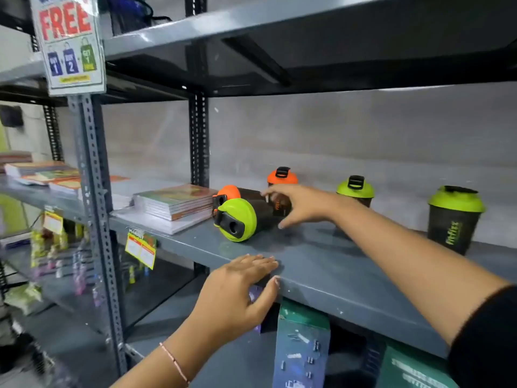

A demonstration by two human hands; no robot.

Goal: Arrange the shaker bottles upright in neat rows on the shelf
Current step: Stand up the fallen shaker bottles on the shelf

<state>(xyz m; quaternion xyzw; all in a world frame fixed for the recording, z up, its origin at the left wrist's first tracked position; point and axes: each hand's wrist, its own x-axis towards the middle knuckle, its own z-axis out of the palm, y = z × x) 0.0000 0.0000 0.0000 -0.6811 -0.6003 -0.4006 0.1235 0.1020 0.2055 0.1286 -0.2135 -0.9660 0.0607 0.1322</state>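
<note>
Grey metal shelf (321,264) — 2 round-lidded shakers (246,217) toppled.

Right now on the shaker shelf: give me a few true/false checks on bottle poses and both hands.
1. Two shaker bottles lie on their sides: the green-lidded lying bottle and the orange-lidded lying bottle. True.
2. All upright bottles have orange lids. False: only the upright orange-lidded bottle does; the middle green-lidded bottle and the right green-lidded bottle also stand.
3. The left hand is lifting a bottle. False: it rests on the shelf edge, holding nothing.
4. The right hand reaches, fingers spread, at the lying bottles. True.
5. The stack of books sits right of the bottles. False: left.
</note>
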